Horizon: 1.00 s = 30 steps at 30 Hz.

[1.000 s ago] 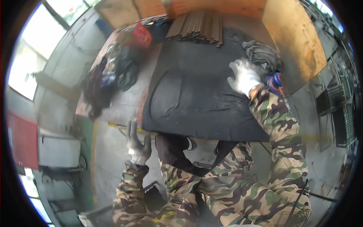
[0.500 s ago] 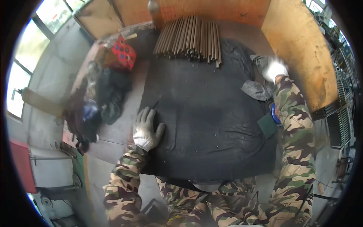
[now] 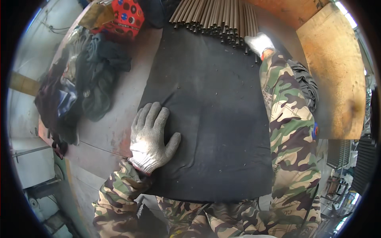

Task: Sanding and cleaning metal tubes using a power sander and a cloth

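My left hand (image 3: 152,133), in a grey-white knit glove, lies flat on a black cloth (image 3: 222,107) with its fingers and thumb spread. It holds nothing. At the far right my right hand (image 3: 260,43), in a whitish glove, is at the right end of a pile of thin brown metal tubes (image 3: 214,18). Its fingers point left against the outermost tubes, but they are blurred and partly hidden, so a grip cannot be made out. The tubes lie side by side with their near ends toward me. A few ends stick out below that hand.
Dark crumpled clothes (image 3: 95,71) and a red patterned box (image 3: 129,20) lie on the table's left. Crumpled dark cloth (image 3: 303,83) sits beyond my right forearm. A wooden board (image 3: 333,67) stands along the right side, another panel at the back.
My right hand has moved left from the crumpled grey cloth to the tube pile. My left hand stays flat on the black cloth. The view has shifted closer and lower.
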Available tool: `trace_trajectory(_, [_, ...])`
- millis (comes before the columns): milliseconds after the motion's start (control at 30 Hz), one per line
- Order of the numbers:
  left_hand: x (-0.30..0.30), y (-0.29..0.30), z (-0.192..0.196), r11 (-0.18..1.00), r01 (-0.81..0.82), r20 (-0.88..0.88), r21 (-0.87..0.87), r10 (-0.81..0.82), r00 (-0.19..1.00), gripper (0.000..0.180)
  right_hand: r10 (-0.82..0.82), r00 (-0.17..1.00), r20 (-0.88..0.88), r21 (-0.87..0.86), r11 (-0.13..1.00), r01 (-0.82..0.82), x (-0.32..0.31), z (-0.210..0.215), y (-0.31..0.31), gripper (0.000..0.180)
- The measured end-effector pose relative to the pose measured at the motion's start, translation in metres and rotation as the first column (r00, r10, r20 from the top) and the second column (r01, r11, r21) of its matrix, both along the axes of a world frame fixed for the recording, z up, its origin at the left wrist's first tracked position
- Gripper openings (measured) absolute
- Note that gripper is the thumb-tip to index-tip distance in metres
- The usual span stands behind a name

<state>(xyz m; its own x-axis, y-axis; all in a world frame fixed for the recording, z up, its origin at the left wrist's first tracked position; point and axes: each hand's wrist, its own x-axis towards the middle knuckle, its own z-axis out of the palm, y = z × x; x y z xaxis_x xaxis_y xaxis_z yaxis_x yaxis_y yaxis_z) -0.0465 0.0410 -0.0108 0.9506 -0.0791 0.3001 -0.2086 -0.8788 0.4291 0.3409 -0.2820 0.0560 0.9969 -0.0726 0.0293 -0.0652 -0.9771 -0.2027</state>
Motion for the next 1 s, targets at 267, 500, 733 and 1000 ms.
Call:
trace_trajectory(267, [-0.008, 0.0, 0.002, 0.997, 0.052, 0.005, -0.053, -0.052, 0.999, 0.073, 0.057, 0.993, -0.103, -0.165, 0.983, -0.074, 0.001, 0.014, -0.005, 0.045])
trace_trajectory(500, [-0.011, 0.001, -0.011, 0.991, 0.095, 0.071, -0.089, -0.089, 0.994, 0.072, 0.094, 0.985, -0.147, -0.24, 0.962, -0.128, 0.004, 0.012, -0.014, 0.054])
trace_trajectory(733, [-0.012, 0.008, -0.005, 0.992, 0.086, 0.092, -0.09, -0.078, 0.993, 0.073, 0.198, 0.966, -0.166, -0.145, 0.964, -0.222, 0.025, 0.012, -0.037, 0.052])
trace_trajectory(1000, [-0.01, 0.005, -0.015, 0.991, 0.096, 0.073, -0.09, -0.09, 0.993, 0.074, 0.133, 0.985, -0.106, -0.238, 0.959, -0.155, -0.005, 0.012, -0.021, 0.051])
